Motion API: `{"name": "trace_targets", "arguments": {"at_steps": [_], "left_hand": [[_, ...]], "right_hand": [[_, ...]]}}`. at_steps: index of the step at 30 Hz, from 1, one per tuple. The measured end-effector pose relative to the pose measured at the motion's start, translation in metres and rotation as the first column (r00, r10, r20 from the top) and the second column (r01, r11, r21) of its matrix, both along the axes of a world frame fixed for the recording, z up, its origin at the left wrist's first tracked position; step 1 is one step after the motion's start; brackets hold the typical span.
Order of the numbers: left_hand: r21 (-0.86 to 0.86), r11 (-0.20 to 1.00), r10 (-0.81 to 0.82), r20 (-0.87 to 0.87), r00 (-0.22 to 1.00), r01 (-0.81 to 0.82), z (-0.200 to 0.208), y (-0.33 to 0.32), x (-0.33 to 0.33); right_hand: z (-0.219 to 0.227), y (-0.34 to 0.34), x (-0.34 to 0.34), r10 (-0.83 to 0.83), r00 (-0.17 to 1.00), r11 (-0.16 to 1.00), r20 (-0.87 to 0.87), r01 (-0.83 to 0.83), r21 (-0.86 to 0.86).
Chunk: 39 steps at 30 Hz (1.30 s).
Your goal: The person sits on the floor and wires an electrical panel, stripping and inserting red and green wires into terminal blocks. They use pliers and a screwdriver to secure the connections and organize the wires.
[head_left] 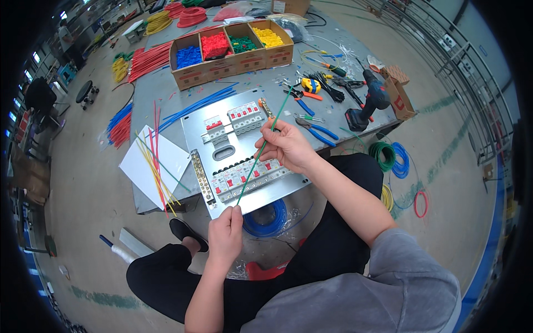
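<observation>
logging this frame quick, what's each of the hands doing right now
left hand: closed, pinching the lower end of the green wire
right hand: closed around the same wire, higher up

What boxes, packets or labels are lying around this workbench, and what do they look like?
Divided cardboard box: far side of the table, four compartments of blue, red, green and yellow pieces.
Small cardboard box: table's right edge, brown with a red mark, open.
Plain cardboard box: far end of the table, brown.
Clear plastic bags: behind the divided box, crumpled.
No screens visible.
</observation>
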<state>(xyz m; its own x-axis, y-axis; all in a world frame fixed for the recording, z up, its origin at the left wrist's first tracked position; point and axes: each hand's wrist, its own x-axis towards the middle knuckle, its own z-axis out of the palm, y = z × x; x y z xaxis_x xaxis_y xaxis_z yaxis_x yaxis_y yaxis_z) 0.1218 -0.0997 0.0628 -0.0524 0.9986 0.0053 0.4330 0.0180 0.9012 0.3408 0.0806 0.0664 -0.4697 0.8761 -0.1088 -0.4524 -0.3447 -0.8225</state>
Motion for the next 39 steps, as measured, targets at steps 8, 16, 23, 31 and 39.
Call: {"name": "trace_targets", "arguments": {"at_steps": [8, 16, 23, 31, 39], "left_hand": [[-0.215, 0.974, 0.022, 0.396, 0.918, 0.069, -0.013, -0.003, -0.008], [-0.171, 0.984, 0.017, 0.375, 0.927, 0.051, -0.020, -0.004, -0.006], [-0.132, 0.982, -0.052, 0.501, 0.864, 0.136, -0.011, 0.000, -0.004], [-0.240, 0.970, 0.042, 0.354, 0.934, 0.047, -0.019, 0.002, -0.002], [-0.134, 0.988, 0.107, 0.251, 0.962, -0.075, -0.023, 0.005, -0.009]], "right_hand": [[-0.006, 0.000, -0.001, 0.084, 0.994, 0.996, -0.067, -0.083, 0.021], [-0.005, -0.007, -0.008, 0.119, 0.992, 0.992, 0.029, -0.120, 0.024], [-0.012, -0.032, -0.031, 0.225, 0.956, 0.973, 0.191, -0.229, 0.002], [-0.011, -0.038, -0.038, 0.208, 0.936, 0.972, 0.285, -0.231, 0.050], [-0.012, -0.042, -0.050, 0.104, 0.954, 0.989, 0.281, -0.130, 0.075]]}}
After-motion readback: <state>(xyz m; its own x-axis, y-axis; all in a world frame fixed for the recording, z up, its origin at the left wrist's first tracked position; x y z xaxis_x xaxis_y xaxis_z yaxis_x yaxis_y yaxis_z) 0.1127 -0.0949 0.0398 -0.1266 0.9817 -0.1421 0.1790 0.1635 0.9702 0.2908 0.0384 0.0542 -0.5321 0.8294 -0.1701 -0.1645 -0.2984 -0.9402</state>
